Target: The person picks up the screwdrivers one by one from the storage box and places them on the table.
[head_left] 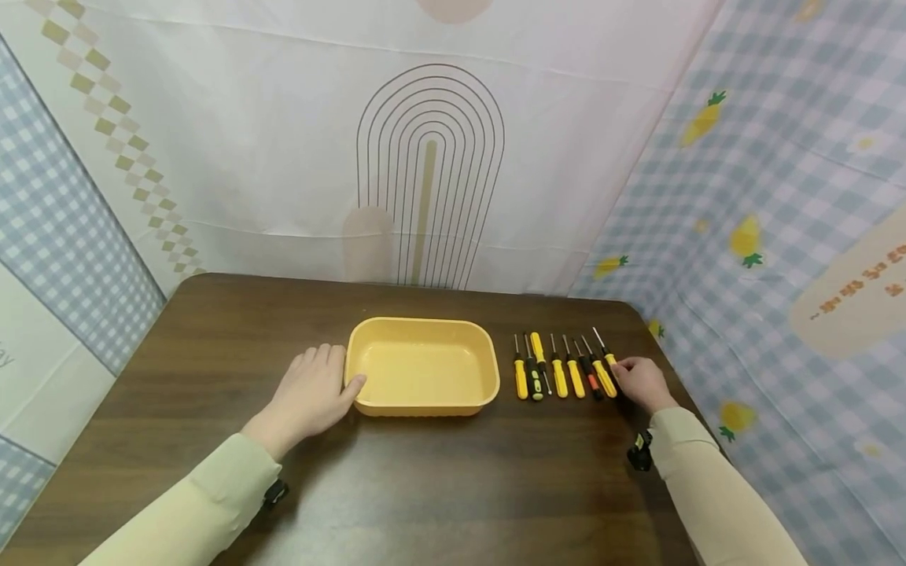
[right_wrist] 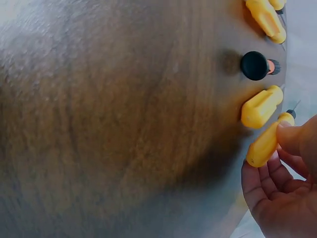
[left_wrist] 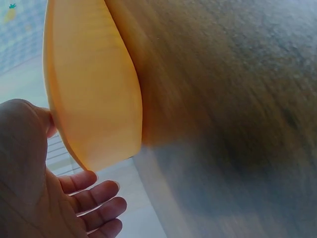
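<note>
At the middle of the table stands a yellow rectangular plastic bin, its inside bare. My left hand holds its left end, the thumb over the rim and the other fingers along the outside. In the left wrist view, that hand has its thumb behind the rim of the bin. On the right, my right hand pinches the yellow handle of the rightmost screwdriver. The right wrist view shows this screwdriver between the thumb and fingers of the right hand.
Several more screwdrivers lie in a row between the bin and my right hand, among them a black-and-red one and a black-and-green one. They rest on a dark wooden table. Printed cloth hangs behind and at the sides.
</note>
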The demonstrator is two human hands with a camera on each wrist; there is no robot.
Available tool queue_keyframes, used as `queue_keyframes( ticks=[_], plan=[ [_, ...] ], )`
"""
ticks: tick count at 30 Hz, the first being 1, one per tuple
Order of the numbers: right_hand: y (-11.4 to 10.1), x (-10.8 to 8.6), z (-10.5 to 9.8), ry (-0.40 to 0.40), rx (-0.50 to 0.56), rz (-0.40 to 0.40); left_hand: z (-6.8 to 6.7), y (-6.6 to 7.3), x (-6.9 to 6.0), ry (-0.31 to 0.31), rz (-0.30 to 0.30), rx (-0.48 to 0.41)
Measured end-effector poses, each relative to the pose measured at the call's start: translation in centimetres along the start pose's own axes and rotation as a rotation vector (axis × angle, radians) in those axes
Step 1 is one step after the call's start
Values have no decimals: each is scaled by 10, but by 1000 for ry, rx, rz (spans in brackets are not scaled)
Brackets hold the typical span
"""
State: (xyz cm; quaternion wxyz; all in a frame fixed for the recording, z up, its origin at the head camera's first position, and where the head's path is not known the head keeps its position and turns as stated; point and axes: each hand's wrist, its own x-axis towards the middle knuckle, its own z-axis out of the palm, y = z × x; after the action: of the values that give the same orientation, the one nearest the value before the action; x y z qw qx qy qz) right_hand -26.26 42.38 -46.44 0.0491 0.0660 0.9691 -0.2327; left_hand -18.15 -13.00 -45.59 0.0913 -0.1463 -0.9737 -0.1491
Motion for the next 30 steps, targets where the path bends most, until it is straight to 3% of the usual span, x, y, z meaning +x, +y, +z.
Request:
queue_keyframes(
  ticks=[13,20,25,30],
  plan=[
    [1,1,5,7,0,61,0,1,-2,6,-5,8],
    [-4,-1,6,48,-42,24,-1,0,-4,24,-10,1],
    [-33,-9,12,227,-166,-126,-2,0,-9,60,2,14],
    [-93,-29,32,366,-260,-377,-7,0,-14,82,-9,62]
  ],
)
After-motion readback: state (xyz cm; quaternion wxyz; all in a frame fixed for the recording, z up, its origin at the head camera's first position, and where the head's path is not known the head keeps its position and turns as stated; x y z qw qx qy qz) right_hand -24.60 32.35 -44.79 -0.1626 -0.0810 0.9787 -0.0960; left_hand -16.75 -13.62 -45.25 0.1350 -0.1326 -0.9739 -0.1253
